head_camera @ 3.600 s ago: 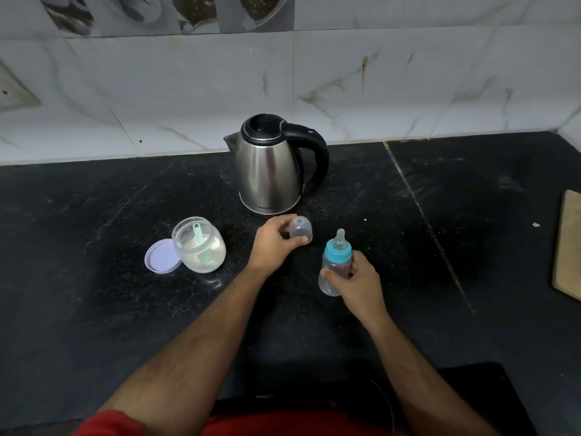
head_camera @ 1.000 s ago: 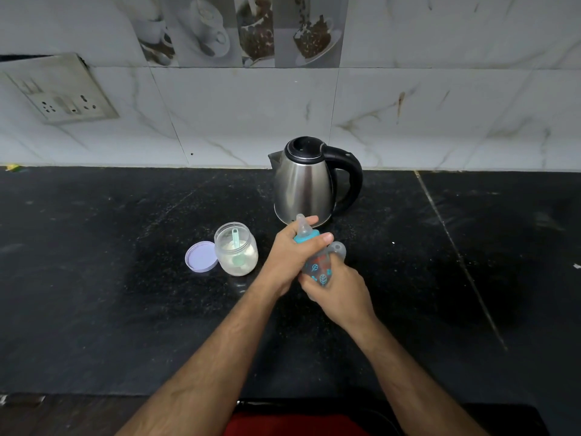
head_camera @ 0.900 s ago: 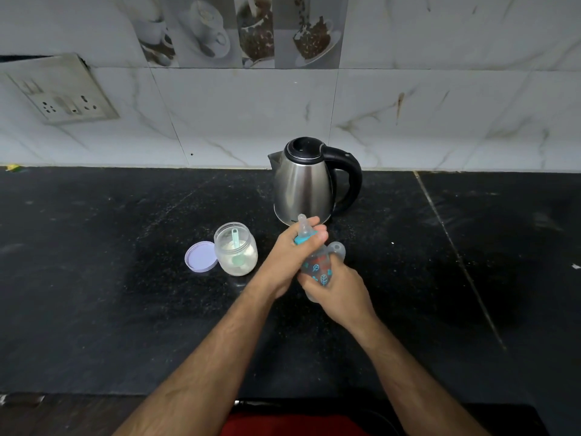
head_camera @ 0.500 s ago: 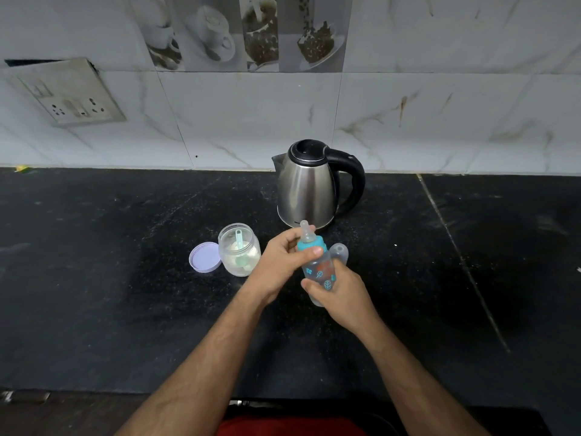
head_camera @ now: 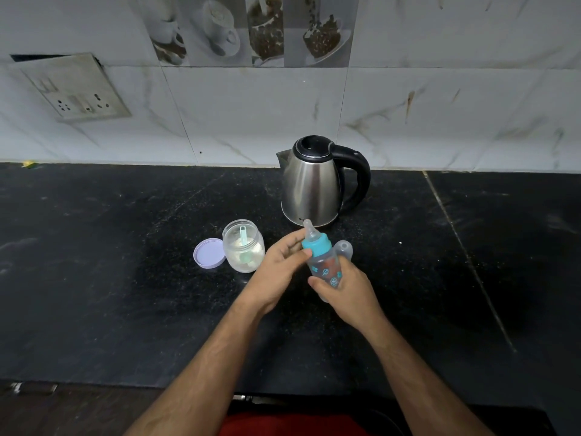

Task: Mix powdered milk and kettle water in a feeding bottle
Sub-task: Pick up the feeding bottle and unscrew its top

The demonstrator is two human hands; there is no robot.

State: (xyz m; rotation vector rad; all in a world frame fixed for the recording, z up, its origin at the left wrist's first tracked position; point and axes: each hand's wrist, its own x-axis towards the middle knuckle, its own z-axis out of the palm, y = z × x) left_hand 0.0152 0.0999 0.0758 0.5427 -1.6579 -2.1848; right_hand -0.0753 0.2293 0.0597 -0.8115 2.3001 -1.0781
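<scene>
Head view, looking down over a black speckled table (head_camera: 94, 278) below a pale marbled tile wall (head_camera: 251, 114). At far left on the wall, a tilted socket plate (head_camera: 78, 89). On the table, a lilac lid (head_camera: 209, 253) lying flat, touching a clear jar (head_camera: 243, 246) of pale powder with a mint scoop (head_camera: 243, 239) standing in it. To the right of the jar, left hand (head_camera: 276, 272), fingers curled toward the teal collar (head_camera: 317, 243) of the feeding bottle (head_camera: 325, 265), thumb tip against it; whether that grip is truly pinching the collar cannot be told, since the fingers sit behind the bottle. Bottle tilted, clear teat (head_camera: 309, 229) pointing up and to the left, clear body printed with small teal and reddish marks, apparently empty. Bottle base hidden inside right hand (head_camera: 345, 291), grip wrapped around the lower body. Just behind the right hand's fingers, a clear domed cap (head_camera: 344, 249), partly covered; cannot tell whether it rests on the table or is held. Behind the bottle, a steel kettle (head_camera: 311, 184), black lid shut, black handle to the right, lettering on its base too small to read. Bottom edge: red cloth (head_camera: 298, 426), cut off.
</scene>
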